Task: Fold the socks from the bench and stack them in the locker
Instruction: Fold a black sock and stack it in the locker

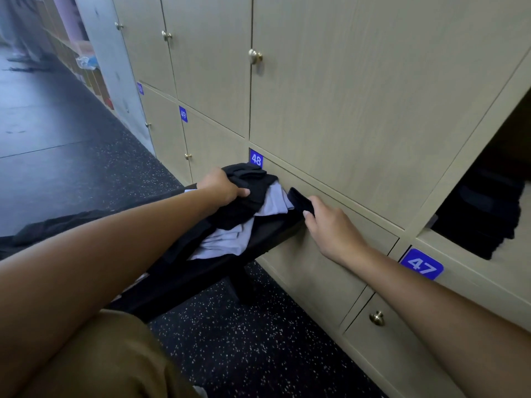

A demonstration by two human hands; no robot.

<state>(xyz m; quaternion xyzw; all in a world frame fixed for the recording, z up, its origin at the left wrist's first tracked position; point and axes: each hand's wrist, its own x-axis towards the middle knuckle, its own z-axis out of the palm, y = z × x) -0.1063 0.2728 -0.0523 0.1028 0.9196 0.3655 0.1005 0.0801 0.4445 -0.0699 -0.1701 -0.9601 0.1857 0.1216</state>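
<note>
While the person is sitting astride the dark bench (201, 271), both arms are reaching to its far end, where the loose socks (244, 208) are lying in a mixed heap of black and pale grey, just in front of the closed door marked 48. The left hand (222, 186) is pressing down on the black top of the heap with curled fingers, probably steadying it. The right hand (327, 225) is pinching one dark sock (300, 201) at the heap's right edge, likely singling it out for folding. Further right, the open locker (471, 168) is already holding a dark folded stack (485, 216), well apart from the heap.
</note>
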